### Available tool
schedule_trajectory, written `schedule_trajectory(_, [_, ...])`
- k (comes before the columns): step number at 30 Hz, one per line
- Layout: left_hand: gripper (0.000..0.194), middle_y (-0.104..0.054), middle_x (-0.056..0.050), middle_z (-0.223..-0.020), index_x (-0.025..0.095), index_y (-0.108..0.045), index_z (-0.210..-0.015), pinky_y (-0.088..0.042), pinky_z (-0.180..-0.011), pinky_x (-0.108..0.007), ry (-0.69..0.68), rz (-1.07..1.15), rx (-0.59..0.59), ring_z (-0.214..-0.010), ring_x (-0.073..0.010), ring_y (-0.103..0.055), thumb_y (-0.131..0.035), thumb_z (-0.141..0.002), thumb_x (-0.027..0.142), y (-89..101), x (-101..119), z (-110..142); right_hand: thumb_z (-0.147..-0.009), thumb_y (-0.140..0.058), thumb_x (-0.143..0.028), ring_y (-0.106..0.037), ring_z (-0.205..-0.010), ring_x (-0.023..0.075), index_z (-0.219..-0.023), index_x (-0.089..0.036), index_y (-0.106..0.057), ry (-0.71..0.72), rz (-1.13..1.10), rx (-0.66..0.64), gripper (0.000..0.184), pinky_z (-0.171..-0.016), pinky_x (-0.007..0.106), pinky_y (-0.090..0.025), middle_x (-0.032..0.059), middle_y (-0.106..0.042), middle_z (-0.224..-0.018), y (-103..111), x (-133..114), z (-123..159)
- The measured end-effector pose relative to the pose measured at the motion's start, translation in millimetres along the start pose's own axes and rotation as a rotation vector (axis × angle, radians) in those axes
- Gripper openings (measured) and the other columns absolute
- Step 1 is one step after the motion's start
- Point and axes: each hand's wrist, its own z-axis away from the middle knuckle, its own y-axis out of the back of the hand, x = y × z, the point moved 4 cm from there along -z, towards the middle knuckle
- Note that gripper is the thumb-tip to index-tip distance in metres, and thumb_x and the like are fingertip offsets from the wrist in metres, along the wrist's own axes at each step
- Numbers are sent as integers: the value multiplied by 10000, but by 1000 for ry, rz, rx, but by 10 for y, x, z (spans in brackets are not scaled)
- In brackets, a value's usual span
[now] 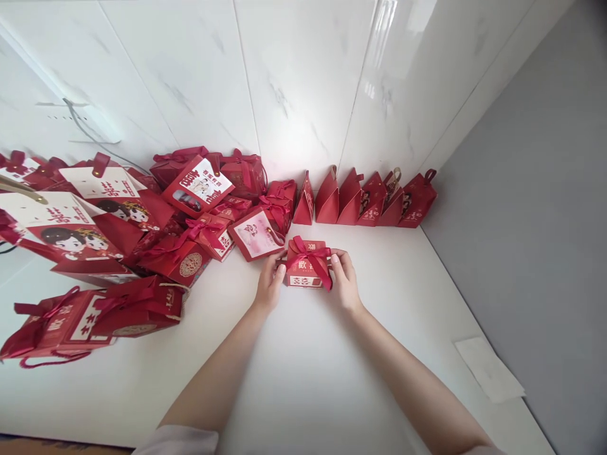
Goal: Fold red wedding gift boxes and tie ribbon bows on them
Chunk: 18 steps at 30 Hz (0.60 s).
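Between my two hands is a small red gift box [306, 264] with a dark red ribbon bow on top and white panels bearing red characters. My left hand [272, 281] grips its left side, thumb toward me. On the opposite side, my right hand [344, 278] closes on the box near the ribbon's end. Just behind my left hand, a red box with a pink printed card face [257, 235] leans against the pile. Whether the held box rests on the table or is slightly lifted, I cannot tell.
Red gift boxes [190, 262] lie heaped on the left, some with cartoon couples. A row of upright triangular red boxes [351, 199] lines the tiled wall [303, 82]. A white paper [488, 368] lies at the white table's [303, 379] right edge, beside a grey surface [531, 208].
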Motion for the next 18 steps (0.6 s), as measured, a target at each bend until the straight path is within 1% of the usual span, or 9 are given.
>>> schedule_trajectory(2, [579,-525,-137,-1386,207,-578,-1298,-434,-1068,-420,-10,-28,34,-1296,-289,-504,-488,-922,638,13,26,-2,-965,-474,-554,-623,-1010,236,-1081,-225,-563,69,83,101,359,-918,398,-496,85,-648,-1122,58,-93,-41])
schedule_trajectory(4, [568,-486,-141,-1426,209,-592,-1282,-445,-1066,-428,-24,-52,41,-1305,-288,-499,-482,-926,637,20,34,-12,-966,-492,-513,-594,-1087,245,-1077,-210,-581,195,195,170,334,-994,412,-455,102,-633,-1152,56,-286,-100])
schedule_trajectory(6, [538,-460,-141,-1447,206,-608,-1258,-455,-1061,-431,-43,-59,24,-1296,-282,-509,-472,-940,617,18,19,-29,-970,-495,-496,-600,-1086,248,-1078,-207,-599,331,309,110,325,-1006,412,-450,105,-645,-1136,-74,-551,-171])
schedule_trajectory(8, [520,-473,-142,-1435,196,-617,-1234,-456,-1064,-434,-77,-56,16,-1281,-280,-523,-473,-946,605,19,-5,-47,-975,-488,-514,-608,-1117,256,-1102,-219,-618,411,463,-74,346,-1035,421,-433,95,-672,-1157,-350,-807,-241])
schedule_trajectory(10, [525,-525,-142,-1394,187,-609,-1233,-447,-1074,-436,-95,-39,4,-1270,-284,-536,-501,-934,604,19,-35,-60,-958,-515,-538,-590,-1182,275,-1228,-206,-584,441,640,-253,433,-1067,445,-408,106,-662,-1245,-703,-988,-305])
schedule_trajectory(11, [538,-556,-142,-1366,181,-600,-1241,-442,-1079,-436,-95,-23,2,-1266,-290,-541,-518,-924,608,20,-50,-62,-941,-535,-554,-578,-1212,294,-1274,-189,-561,440,731,-321,495,-1075,468,-397,124,-655,-1265,-885,-1037,-343])
schedule_trajectory(13, [561,-602,-140,-1321,171,-579,-1266,-435,-1083,-435,-71,14,-1,-1269,-301,-546,-544,-912,605,24,-80,-60,-919,-556,-564,-596,-1191,327,-1330,-148,-511,363,871,-411,587,-1013,490,-441,167,-650,-1260,-1211,-1043,-445])
schedule_trajectory(15, [555,-621,-136,-1300,169,-569,-1281,-436,-1081,-434,-46,43,-22,-1273,-307,-547,-550,-916,586,21,-98,-50,-918,-567,-497,-648,-1091,345,-1276,-111,-531,256,961,-421,528,-903,471,-494,194,-672,-1190,-1444,-984,-565])
schedule_trajectory(18, [523,-616,-136,-1304,174,-575,-1269,-418,-1097,-451,-58,43,-60,-1282,-313,-540,-552,-921,563,12,-102,-30,-939,-518,-312,-691,-954,317,-1040,-149,-630,248,982,-437,222,-774,383,-498,155,-723,-1019,-1634,-934,-673])
